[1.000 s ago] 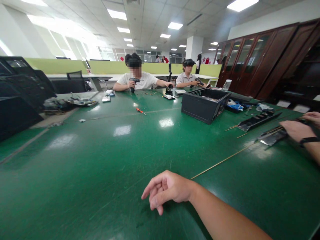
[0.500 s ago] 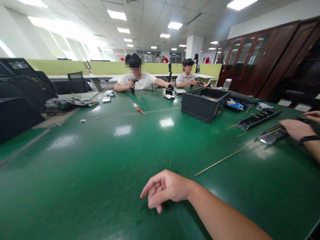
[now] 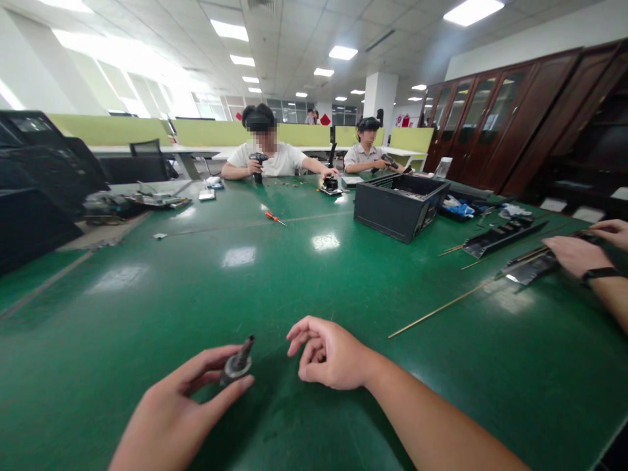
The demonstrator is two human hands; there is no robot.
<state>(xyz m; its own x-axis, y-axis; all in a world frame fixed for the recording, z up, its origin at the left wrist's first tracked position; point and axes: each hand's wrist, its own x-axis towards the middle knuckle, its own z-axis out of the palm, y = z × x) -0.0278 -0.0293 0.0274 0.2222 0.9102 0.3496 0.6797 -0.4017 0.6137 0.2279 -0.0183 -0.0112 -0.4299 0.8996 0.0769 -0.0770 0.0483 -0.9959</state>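
Fingers [image 3: 213, 356] of left hand [image 3: 171, 409] around one grey flanged piece [image 3: 238, 367]

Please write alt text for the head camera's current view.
A bare left hand holds a small, grey, tapered metallic part over a glossy green table, beside a half-curled right hand. Beyond lie an orange-handled screwdriver and an open, dark, rectangular case; a person in white sits opposite.

The part [image 3: 239, 363] is in the left hand [image 3: 179, 402]; the right hand [image 3: 331, 358] is to its right. On the tabletop [image 3: 171, 301], the screwdriver [image 3: 273, 217] lies beyond both hands, with the case [image 3: 380, 214] to its right. A rod [image 3: 441, 309] lies beyond and right of the right hand.
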